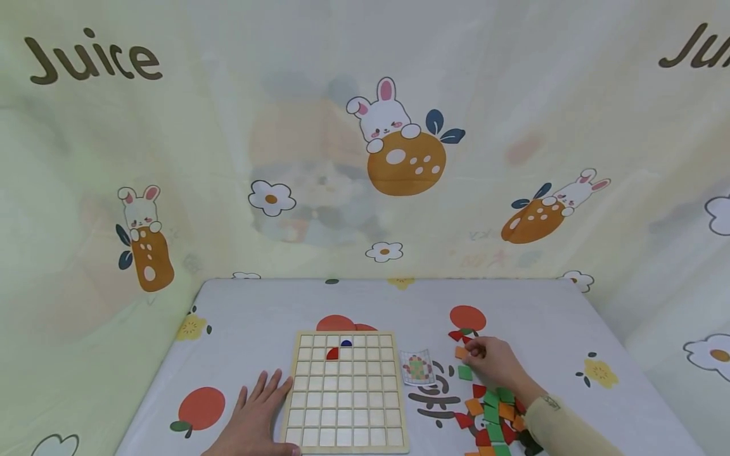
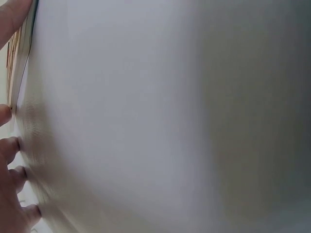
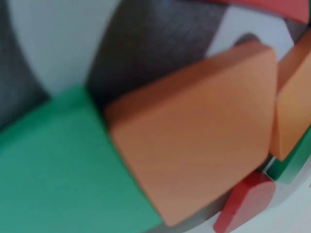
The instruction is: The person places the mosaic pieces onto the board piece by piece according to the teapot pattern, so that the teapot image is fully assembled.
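Head view, board: pale wooden board (image 1: 345, 400) with a grid of square cells, lying in front of me, a little left of the loose heap.
Left hand: my left hand (image 1: 256, 411) lies released along the board's left edge, fingers spread, thumb at the near corner.
Right hand: my right hand (image 1: 495, 362) is bent over the far end of the heap, thumb and forefinger close together by a red piece (image 1: 467, 340); I cannot tell whether they grasp it.
Heap: loose red, green and orange pieces (image 1: 491, 415), some dark ones at the near end; one orange square (image 1: 461, 353) just below my fingertips.
Laid so far: a blue half-round (image 1: 346, 343) in the top row, a red quarter-round (image 1: 332, 354) one row nearer and one column left.
Left over: every other cell is bare; I judge the filling barely begun.
Card: small picture card (image 1: 417, 367) right of the board, a coloured pattern on it.
Writing: "Juice" on the backdrop (image 1: 319, 57), cut to "Jui" at right; dark lettering on the tablecloth (image 1: 256, 342), partly covered, unreadable to me. No brand seen.
Left wrist view: fingertips (image 2: 19, 175) touch the cloth beside the board.
Right wrist view: orange and green pieces close up, edges touching; my hand out of frame.
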Motion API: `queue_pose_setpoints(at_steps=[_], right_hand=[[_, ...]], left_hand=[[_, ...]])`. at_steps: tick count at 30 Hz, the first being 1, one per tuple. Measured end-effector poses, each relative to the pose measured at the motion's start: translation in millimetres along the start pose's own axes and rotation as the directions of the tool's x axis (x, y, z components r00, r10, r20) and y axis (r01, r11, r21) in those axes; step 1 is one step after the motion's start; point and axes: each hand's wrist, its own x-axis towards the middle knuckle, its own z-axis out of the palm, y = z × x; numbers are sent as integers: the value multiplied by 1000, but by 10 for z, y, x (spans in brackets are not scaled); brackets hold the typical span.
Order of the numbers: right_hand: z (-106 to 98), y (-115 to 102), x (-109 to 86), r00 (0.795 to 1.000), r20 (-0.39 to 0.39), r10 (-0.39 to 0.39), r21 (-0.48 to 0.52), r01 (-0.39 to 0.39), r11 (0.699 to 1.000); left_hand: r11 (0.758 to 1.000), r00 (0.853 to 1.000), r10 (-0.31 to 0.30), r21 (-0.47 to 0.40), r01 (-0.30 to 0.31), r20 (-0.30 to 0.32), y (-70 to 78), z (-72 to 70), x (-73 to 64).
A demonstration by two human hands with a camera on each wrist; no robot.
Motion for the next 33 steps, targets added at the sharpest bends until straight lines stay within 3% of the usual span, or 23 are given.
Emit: queue_pose_setpoints(at_steps=[6,13,18,26,33], right_hand=[[-44,-28,-32,1000,-7,11,27,-11,1000],[-127,-241,-70,987,-75,-145,44,149,988],[-101,-506,-76,978,-83,-193,89,200,976],[89,-967,-33,978,-55,-201,136,207,969],[368,-1318,34,970,22,-242,148,236,960]], left_hand=[[1000,1000,-9,11,9,6,3,3,3],[999,999,-37,8,37,18,24,-4,9],[999,999,-42,13,41,21,43,-7,11],[998,998,-61,-9,61,31,41,-8,11],[997,996,-77,-23,78,40,36,18,29]])
